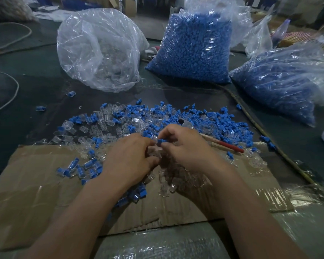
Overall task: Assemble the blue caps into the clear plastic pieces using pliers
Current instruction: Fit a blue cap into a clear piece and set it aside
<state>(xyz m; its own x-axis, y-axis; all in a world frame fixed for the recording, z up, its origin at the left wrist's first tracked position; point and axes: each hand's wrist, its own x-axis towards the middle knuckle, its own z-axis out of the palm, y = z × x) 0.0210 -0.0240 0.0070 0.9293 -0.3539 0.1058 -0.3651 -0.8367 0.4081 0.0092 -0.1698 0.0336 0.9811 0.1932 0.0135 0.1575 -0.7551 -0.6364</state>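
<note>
My right hand [183, 144] pinches a blue cap [160, 141] at its fingertips. Facing it, my left hand [131, 154] holds a clear plastic piece [154, 140] right against the cap. Both hands hover over a mixed heap of loose blue caps [226, 124] and clear pieces [105, 120] on the dark table. The pliers [213, 140], with red handles and a metal head, lie on the heap just behind my right hand, untouched. A cluster of assembled pieces [86, 168] with blue caps inside lies on the cardboard sheet [36, 184] to the left.
A large bag of clear pieces [99, 49] stands at the back left. Two bags of blue caps [195, 45] [281, 79] stand at the back centre and right. A cord [254, 124] runs along the right, a white cable [11, 94] at the left.
</note>
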